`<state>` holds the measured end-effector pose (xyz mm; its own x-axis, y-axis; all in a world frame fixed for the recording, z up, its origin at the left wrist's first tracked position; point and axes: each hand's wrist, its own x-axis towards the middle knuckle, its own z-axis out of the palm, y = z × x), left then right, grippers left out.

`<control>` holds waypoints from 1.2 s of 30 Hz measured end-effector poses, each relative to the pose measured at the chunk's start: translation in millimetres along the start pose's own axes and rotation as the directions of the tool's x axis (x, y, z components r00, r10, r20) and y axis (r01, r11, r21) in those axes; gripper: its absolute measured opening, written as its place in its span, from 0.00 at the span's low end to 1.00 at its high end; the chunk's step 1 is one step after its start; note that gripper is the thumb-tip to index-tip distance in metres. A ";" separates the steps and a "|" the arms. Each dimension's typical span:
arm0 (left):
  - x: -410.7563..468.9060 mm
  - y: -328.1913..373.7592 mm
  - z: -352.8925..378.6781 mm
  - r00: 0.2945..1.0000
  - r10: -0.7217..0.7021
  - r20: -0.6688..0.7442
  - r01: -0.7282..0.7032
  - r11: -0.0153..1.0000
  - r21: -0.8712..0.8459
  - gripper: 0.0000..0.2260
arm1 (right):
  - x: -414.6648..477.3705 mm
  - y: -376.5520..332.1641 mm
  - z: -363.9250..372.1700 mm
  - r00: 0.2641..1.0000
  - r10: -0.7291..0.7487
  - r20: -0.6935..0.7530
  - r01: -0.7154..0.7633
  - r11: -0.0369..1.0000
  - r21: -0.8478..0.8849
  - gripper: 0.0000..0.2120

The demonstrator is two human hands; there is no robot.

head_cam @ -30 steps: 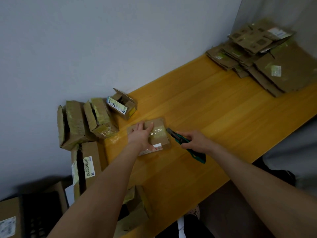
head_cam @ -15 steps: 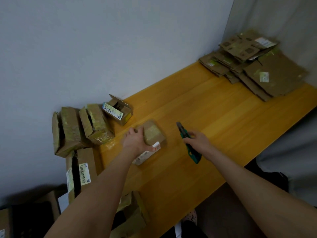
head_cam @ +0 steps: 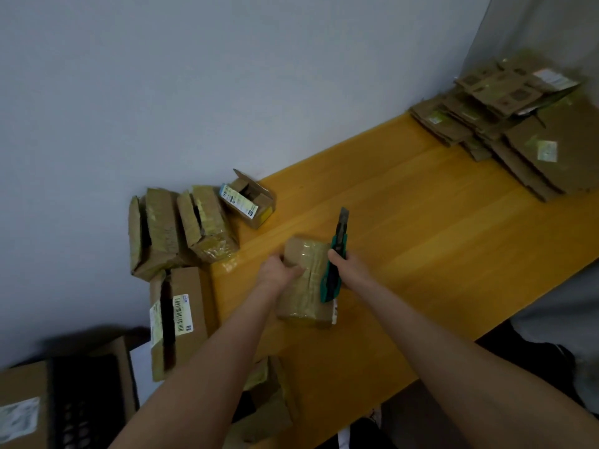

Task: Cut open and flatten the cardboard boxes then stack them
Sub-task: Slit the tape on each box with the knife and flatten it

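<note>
- The taped box (head_cam: 306,286), a brown carton wrapped in glossy clear tape, lies on the yellow wooden table (head_cam: 421,241) near its front edge. A white label (head_cam: 334,311) shows at its near right corner, but the print is too small to read.
- The left hand (head_cam: 278,270) grips the taped box by its left side, thumb laid over the top and fingers curled round the edge.
- The right hand (head_cam: 348,267), at the right edge of the taped box, is closed round a green utility knife (head_cam: 334,273). The knife's dark tip points up and away from the person, and whether it touches the box cannot be told.
- Beyond the taped box and to its left, a small open carton (head_cam: 251,202) sits by the wall with its flaps up. It has a white-and-blue label with a round mark and a yellow end, and the text is unreadable.
- Further left of the taped box, two torn, taped cartons (head_cam: 181,228) lean together against the grey wall (head_cam: 227,76).
- Left of the taped box and nearer the person, a tall carton (head_cam: 181,319) carries a white label with a black barcode and a small blue mark. The digits are illegible.
- Nearer than the taped box, under the left forearm, another crumpled carton (head_cam: 272,403) sits at the table's edge.
- Well left of and below the taped box, a large carton (head_cam: 22,413) bears a blurred white label.
- Far to the right of the taped box, in the corner, lies a stack of flattened cardboard (head_cam: 531,147) with a white shipping label on top and a small pale sticker. Neither can be read.
</note>
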<state>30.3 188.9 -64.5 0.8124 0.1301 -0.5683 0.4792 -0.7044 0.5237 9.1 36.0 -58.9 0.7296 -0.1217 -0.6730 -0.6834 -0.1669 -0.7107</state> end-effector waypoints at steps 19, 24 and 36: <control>-12.6 -0.7 -19.7 0.998 -0.060 -0.018 0.038 0.809 -0.587 0.28 | -10.3 -15.3 -21.0 0.959 -0.284 -0.021 0.272 0.935 -0.227 0.18; -15.0 9.1 -16.3 0.999 -0.034 -0.026 0.016 0.850 -0.526 0.37 | -32.9 -17.3 -26.0 0.941 -0.338 -0.018 0.317 0.898 -0.307 0.20; -19.9 11.6 -16.7 0.999 -0.043 -0.023 0.026 0.870 -0.492 0.25 | -71.7 -14.0 -38.1 0.881 -0.470 0.048 0.283 0.443 -0.850 0.25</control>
<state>25.1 189.8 -36.5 0.7986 0.1767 -0.5754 0.6015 -0.2664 0.7531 -32.7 9.8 7.1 0.9631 0.0186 -0.2685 -0.0743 -0.9405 -0.3316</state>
